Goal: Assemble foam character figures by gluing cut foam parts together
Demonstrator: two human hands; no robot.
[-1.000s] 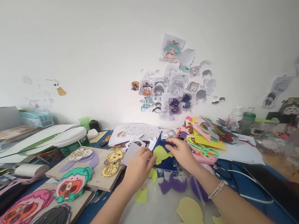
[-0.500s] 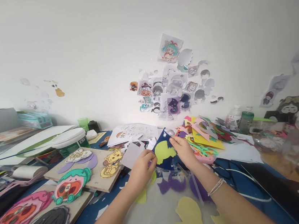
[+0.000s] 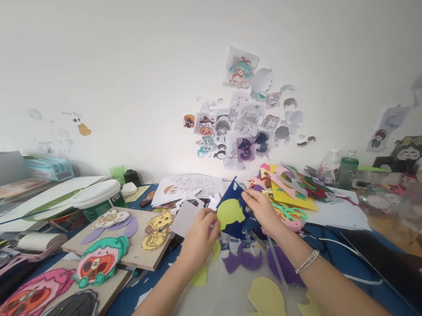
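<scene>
A dark blue sheet (image 3: 234, 192) with a small hole near its top corner is raised above the table, its right edge pinched in my right hand (image 3: 260, 207). Against it lies a lime-green cut-out (image 3: 230, 214) with a rounded outline and a notched right side. My left hand (image 3: 203, 231) has its fingers closed at the left edge of this cut-out; whether they also grip the blue sheet I cannot tell. Below my hands, a frosted sheet (image 3: 217, 301) bears purple cut-outs (image 3: 250, 255) and pale yellow cut-outs (image 3: 265, 297).
Boards with layered cartoon figures (image 3: 102, 258) stand left, beside a white-lidded tub (image 3: 96, 195). Colored scraps (image 3: 292, 189) and green scissors (image 3: 289, 212) lie behind my right hand, near two bottles (image 3: 330, 164). A white cable (image 3: 352, 278) crosses the right side.
The blue sheet's top corner and my right hand have shifted slightly right. My left hand and the lime-green cut-out have moved slightly left.
</scene>
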